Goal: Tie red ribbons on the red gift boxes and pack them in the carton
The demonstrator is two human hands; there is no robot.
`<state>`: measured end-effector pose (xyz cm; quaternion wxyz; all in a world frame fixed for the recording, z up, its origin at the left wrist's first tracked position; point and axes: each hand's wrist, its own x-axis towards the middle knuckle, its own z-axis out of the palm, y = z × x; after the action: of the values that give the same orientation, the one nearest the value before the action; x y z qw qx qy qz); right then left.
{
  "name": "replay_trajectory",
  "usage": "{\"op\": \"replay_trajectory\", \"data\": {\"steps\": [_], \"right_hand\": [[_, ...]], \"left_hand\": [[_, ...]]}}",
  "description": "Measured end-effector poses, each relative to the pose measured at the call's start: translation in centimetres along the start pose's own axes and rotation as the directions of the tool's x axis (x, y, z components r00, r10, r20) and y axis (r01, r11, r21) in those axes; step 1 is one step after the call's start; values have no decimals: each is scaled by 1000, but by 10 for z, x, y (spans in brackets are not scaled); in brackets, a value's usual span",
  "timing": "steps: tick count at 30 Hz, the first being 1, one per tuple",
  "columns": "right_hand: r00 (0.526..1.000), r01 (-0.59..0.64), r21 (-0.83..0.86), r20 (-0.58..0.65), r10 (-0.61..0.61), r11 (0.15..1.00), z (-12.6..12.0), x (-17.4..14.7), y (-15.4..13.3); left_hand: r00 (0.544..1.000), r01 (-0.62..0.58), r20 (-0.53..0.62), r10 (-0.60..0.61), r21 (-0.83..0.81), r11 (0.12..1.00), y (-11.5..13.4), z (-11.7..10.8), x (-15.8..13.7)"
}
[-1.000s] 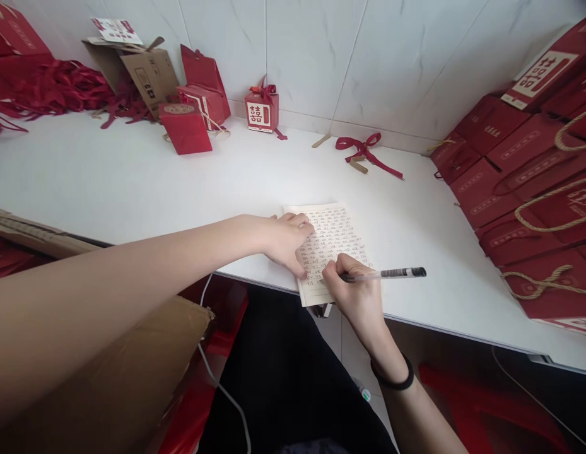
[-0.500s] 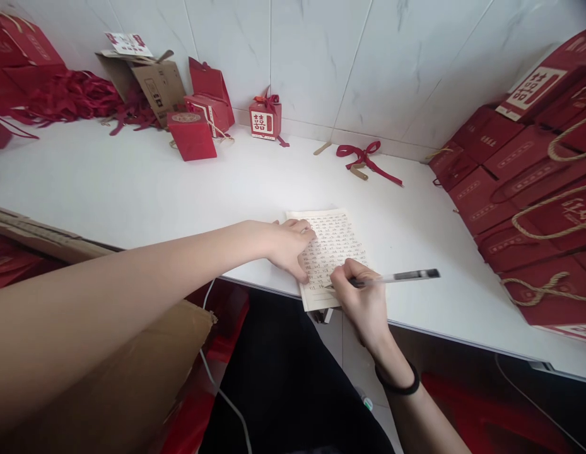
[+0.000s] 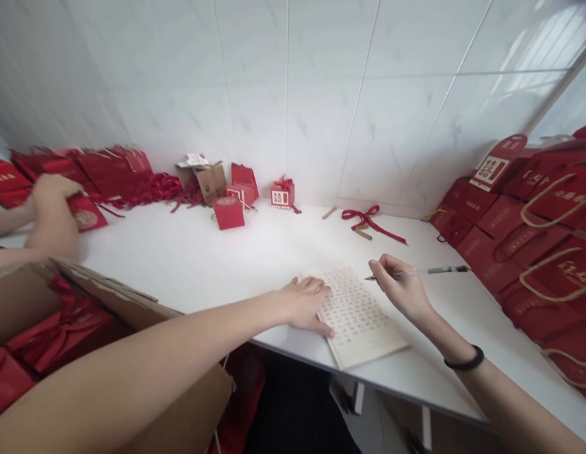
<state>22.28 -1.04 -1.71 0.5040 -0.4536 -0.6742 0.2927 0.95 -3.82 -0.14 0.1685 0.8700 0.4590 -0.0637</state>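
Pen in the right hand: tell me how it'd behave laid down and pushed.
The pen is probably light, being slim, and likely stiff, since it juts straight from the right hand. Pushed sideways, it may roll, as the white tabletop looks smooth.

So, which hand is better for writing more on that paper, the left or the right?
Probably the right hand: it holds the pen, with the tip pointing toward the paper. The left hand has no pen and rests on the paper's left side.

White tiles with grey veining line the wall [image 3: 321, 82] behind a white table [image 3: 179, 265], light glinting upper right.
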Motion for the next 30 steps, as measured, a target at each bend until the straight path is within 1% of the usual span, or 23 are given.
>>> {"op": "replay_trajectory", "data": {"steps": [1, 2, 3, 4, 5, 6, 7, 9, 10, 12, 14, 15, 16, 17, 19, 23, 28, 30], "right_hand": [[999, -35, 45, -11, 35, 998, 4, 11, 9], [995, -89, 107, -37, 94, 990, 7, 20, 19], [990, -115, 148, -65, 126, 982, 11, 27, 29], [983, -135, 183, -95, 154, 974, 13, 31, 38], [977, -152, 216, -116, 180, 965, 16, 33, 46], [972, -169, 239, -122, 202, 956, 17, 34, 52], [965, -203, 255, -113, 237, 945, 17, 34, 56], [944, -296, 259, -66, 323, 919, 17, 32, 60], [931, -344, 247, -40, 364, 906, 16, 32, 60], [905, -415, 209, -3, 425, 885, 15, 32, 58], [897, -438, 174, 15, 442, 882, 15, 34, 56], [894, -446, 155, 26, 447, 882, 15, 35, 56], [892, -452, 138, 36, 452, 881, 15, 36, 56], [889, -457, 124, 45, 455, 881, 15, 37, 56], [883, -469, 102, 64, 465, 877, 15, 38, 56], [872, -488, 71, 84, 482, 870, 15, 40, 59], [873, -484, 35, 93, 479, 875, 15, 41, 61], [873, -484, 40, 97, 479, 874, 14, 41, 61]], "left_hand": [[999, 28, -31, -28, 8, 1000, -5, -4, -1], [995, 76, -62, -74, 25, 997, -13, -10, -2], [986, 142, -98, -137, 47, 989, -23, -18, -3], [968, 221, -140, -210, 69, 973, -35, -27, -5], [940, 304, -188, -285, 84, 949, -49, -37, -7], [902, 388, -240, -358, 91, 917, -65, -47, -10], [856, 468, -292, -426, 90, 879, -81, -56, -13], [745, 612, -379, -549, 61, 789, -114, -71, -20], [681, 676, -408, -608, 31, 736, -129, -77, -23], [537, 787, -438, -721, -49, 615, -155, -86, -27], [396, 857, -441, -805, -137, 497, -175, -92, -27], [339, 875, -440, -832, -178, 450, -182, -95, -25], [294, 884, -439, -849, -214, 417, -188, -98, -22], [264, 884, -439, -859, -245, 397, -194, -100, -19], [233, 876, -440, -867, -293, 384, -203, -105, -9], [210, 854, -433, -877, -356, 380, -217, -108, 13], [163, 825, -437, -884, -431, 366, -231, -102, 29], [164, 804, -464, -871, -449, 391, -235, -100, 31]]}}
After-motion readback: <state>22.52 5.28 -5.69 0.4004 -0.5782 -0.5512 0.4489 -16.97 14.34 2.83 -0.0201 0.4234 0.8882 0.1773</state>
